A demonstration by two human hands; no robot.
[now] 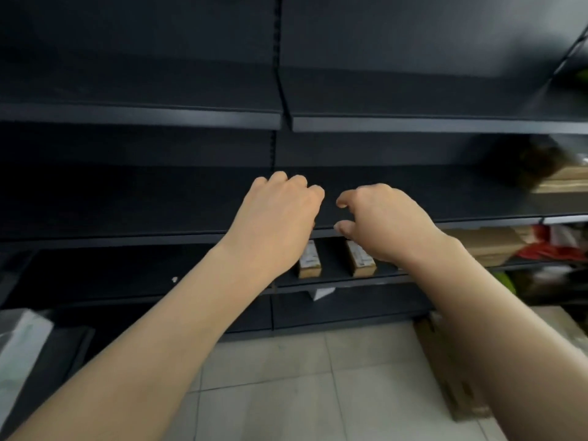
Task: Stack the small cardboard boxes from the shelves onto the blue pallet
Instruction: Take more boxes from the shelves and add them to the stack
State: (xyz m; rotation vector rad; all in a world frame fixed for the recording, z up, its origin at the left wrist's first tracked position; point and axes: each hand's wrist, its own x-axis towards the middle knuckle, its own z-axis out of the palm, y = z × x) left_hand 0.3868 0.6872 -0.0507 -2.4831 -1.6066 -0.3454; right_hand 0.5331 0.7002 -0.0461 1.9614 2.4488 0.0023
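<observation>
Small cardboard boxes (pixel 310 261) (pixel 360 259) waiting on shelf (pixel 337 278) under both grips; left grip (pixel 280 214) curled, right grip (pixel 381 218) half-spread, both empty. No pallet seen.

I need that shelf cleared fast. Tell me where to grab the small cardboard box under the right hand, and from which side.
Take the small brown cardboard box with the white label by its two long side faces, with the right hand coming from the open front of the dark metal shelf. It lies with a short end facing forward, clear of the neighbouring small cardboard box, and the shelf above probably blocks a reach from on top.
</observation>
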